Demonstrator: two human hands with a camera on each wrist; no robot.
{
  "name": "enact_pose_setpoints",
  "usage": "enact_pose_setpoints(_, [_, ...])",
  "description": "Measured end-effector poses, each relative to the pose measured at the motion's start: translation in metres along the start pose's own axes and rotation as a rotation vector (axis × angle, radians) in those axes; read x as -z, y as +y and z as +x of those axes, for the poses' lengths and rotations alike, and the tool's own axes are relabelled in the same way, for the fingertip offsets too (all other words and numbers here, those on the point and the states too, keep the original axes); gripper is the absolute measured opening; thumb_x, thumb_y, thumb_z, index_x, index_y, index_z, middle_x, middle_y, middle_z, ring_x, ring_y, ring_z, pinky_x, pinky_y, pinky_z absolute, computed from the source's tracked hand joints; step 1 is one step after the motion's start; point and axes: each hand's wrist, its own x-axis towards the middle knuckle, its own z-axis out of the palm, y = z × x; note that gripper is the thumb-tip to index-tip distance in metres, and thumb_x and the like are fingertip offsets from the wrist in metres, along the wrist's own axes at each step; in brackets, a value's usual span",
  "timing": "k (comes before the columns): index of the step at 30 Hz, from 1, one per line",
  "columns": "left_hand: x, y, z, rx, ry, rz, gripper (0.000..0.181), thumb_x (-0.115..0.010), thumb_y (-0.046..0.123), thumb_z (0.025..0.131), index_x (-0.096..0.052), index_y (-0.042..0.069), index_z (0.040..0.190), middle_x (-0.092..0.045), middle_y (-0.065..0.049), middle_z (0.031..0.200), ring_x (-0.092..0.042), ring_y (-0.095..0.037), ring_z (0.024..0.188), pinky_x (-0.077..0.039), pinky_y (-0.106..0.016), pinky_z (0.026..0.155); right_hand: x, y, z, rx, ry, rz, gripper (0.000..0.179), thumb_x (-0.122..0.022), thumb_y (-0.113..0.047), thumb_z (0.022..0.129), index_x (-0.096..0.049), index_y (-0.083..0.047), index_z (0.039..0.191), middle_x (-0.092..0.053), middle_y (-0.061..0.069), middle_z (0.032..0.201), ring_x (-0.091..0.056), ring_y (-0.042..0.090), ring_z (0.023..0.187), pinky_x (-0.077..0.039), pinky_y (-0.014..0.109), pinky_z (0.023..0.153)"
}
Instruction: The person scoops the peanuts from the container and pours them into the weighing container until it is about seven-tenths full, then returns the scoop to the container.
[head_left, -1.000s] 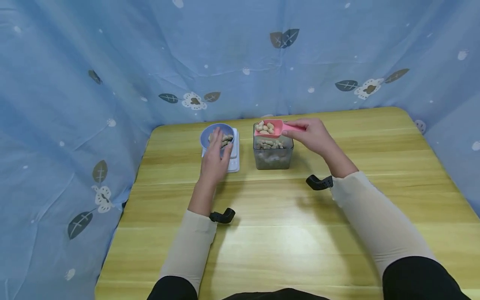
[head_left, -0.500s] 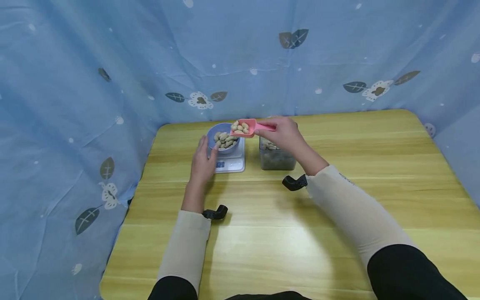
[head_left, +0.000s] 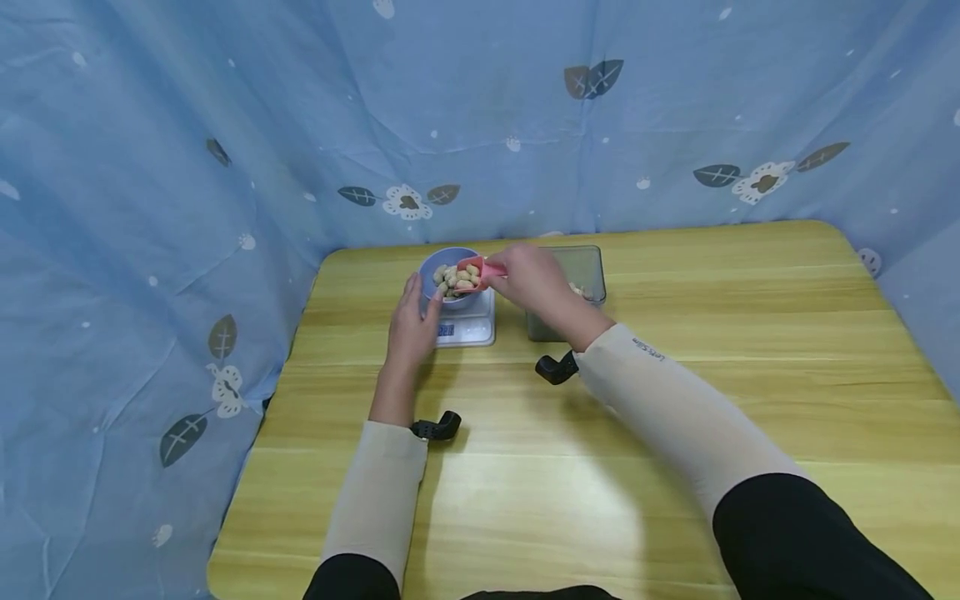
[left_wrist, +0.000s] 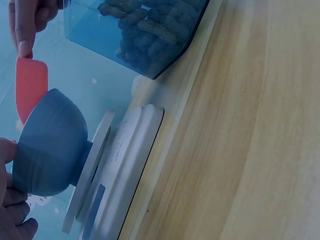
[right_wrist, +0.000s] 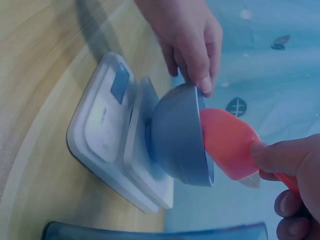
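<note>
My right hand (head_left: 534, 282) grips the handle of a pink scoop (right_wrist: 229, 142) holding unshelled peanuts. The scoop is tilted at the right rim of a blue bowl (right_wrist: 172, 132), which has peanuts (head_left: 448, 277) inside. On the bowl's left side my left hand (head_left: 409, 330) holds it, thumb at the rim and fingers against the outer wall. Under the bowl stands a white kitchen scale (head_left: 474, 333) with a small display (head_left: 446, 330), its digits too small to read surely.
A clear grey plastic box (left_wrist: 100, 30) with more peanuts stands right of the scale, partly hidden by my right forearm in the head view. The wooden table (head_left: 525, 467) meets a blue patterned curtain (head_left: 495, 117) at its back edge.
My right hand has carried the loaded scoop left from above the box to the bowl and tipped it. My left hand has shifted from over the bowl to its left side.
</note>
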Motion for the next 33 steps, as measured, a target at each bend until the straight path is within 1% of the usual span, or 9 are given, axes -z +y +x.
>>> enact_pose_setpoints(3, [0.000, 0.000, -0.001, -0.012, 0.004, 0.000, 0.066, -0.038, 0.048, 0.098, -0.020, 0.013, 0.151, -0.015, -0.002, 0.158, -0.017, -0.023, 0.144, -0.017, -0.040, 0.118, -0.001, -0.005, 0.001, 0.045, 0.000, -0.093, 0.031, -0.063, -0.038, 0.089, -0.070, -0.021, 0.115, -0.069, 0.001, 0.103, -0.062, 0.020, 0.089, -0.051, 0.036, 0.071])
enact_pose_setpoints(6, [0.000, 0.000, -0.001, -0.030, 0.011, 0.002, 0.064, -0.039, 0.045, 0.099, -0.021, 0.011, 0.150, -0.017, -0.003, 0.158, -0.018, -0.022, 0.144, -0.018, -0.039, 0.118, -0.001, -0.009, 0.002, 0.126, 0.030, -0.162, 0.024, -0.062, -0.033, 0.090, -0.072, -0.022, 0.109, -0.066, 0.001, 0.092, -0.059, 0.019, 0.081, -0.050, 0.036, 0.066])
enact_pose_setpoints(10, [-0.001, -0.001, -0.001, -0.046, 0.010, 0.006, 0.063, -0.040, 0.041, 0.099, -0.021, 0.009, 0.150, -0.018, -0.005, 0.157, -0.019, -0.023, 0.143, -0.019, -0.039, 0.118, -0.001, -0.011, 0.002, 0.212, 0.112, -0.236, 0.015, -0.064, -0.027, 0.089, -0.074, -0.022, 0.098, -0.060, 0.001, 0.082, -0.053, 0.020, 0.072, -0.045, 0.035, 0.060])
enact_pose_setpoints(16, [0.000, 0.000, -0.001, -0.056, 0.014, 0.000, 0.064, -0.039, 0.043, 0.099, -0.022, 0.008, 0.150, -0.019, -0.006, 0.157, -0.021, -0.023, 0.143, -0.019, -0.039, 0.118, 0.002, -0.010, 0.000, 0.256, 0.216, -0.305, 0.015, -0.061, -0.019, 0.090, -0.075, -0.022, 0.095, -0.059, 0.002, 0.077, -0.051, 0.022, 0.067, -0.039, 0.034, 0.054])
enact_pose_setpoints(21, [0.000, 0.000, 0.000, -0.052, 0.010, -0.007, 0.064, -0.040, 0.043, 0.098, -0.022, 0.009, 0.150, -0.019, -0.005, 0.157, -0.020, -0.024, 0.143, -0.019, -0.040, 0.118, 0.010, -0.005, -0.002, 0.229, 0.225, -0.268, 0.014, -0.061, -0.018, 0.090, -0.074, -0.021, 0.095, -0.056, 0.003, 0.073, -0.051, 0.022, 0.065, -0.039, 0.036, 0.056])
enact_pose_setpoints(24, [0.000, 0.001, 0.000, -0.053, 0.007, -0.006, 0.064, -0.041, 0.042, 0.099, -0.021, 0.010, 0.150, -0.017, -0.004, 0.157, -0.019, -0.023, 0.143, -0.017, -0.040, 0.118, 0.014, 0.001, -0.005, 0.206, 0.221, -0.227, 0.015, -0.064, -0.024, 0.090, -0.074, -0.022, 0.100, -0.057, 0.002, 0.074, -0.052, 0.022, 0.067, -0.040, 0.037, 0.057])
enact_pose_setpoints(26, [0.000, 0.001, 0.000, -0.052, 0.003, -0.006, 0.064, -0.041, 0.042, 0.099, -0.021, 0.009, 0.150, -0.015, -0.004, 0.158, -0.017, -0.023, 0.144, -0.017, -0.040, 0.118, 0.018, 0.005, -0.007, 0.182, 0.207, -0.185, 0.020, -0.065, -0.028, 0.089, -0.073, -0.022, 0.106, -0.058, 0.002, 0.076, -0.052, 0.021, 0.067, -0.041, 0.036, 0.057])
enact_pose_setpoints(29, [0.001, 0.002, 0.000, -0.055, -0.004, 0.003, 0.065, -0.041, 0.041, 0.099, -0.020, 0.008, 0.150, -0.011, -0.003, 0.158, -0.013, -0.021, 0.145, -0.015, -0.040, 0.119, 0.024, 0.013, -0.011, 0.117, 0.163, -0.104, 0.030, -0.067, -0.034, 0.087, -0.070, -0.020, 0.115, -0.060, 0.001, 0.083, -0.053, 0.018, 0.072, -0.044, 0.034, 0.059])
enact_pose_setpoints(33, [0.004, 0.009, -0.001, -0.088, 0.006, 0.036, 0.065, -0.041, 0.039, 0.099, -0.019, 0.006, 0.150, -0.007, 0.000, 0.159, -0.007, -0.018, 0.146, -0.013, -0.040, 0.119, 0.038, 0.022, -0.023, -0.013, 0.093, 0.043, 0.034, -0.066, -0.036, 0.087, -0.068, -0.020, 0.117, -0.064, 0.001, 0.098, -0.056, 0.019, 0.082, -0.048, 0.036, 0.068])
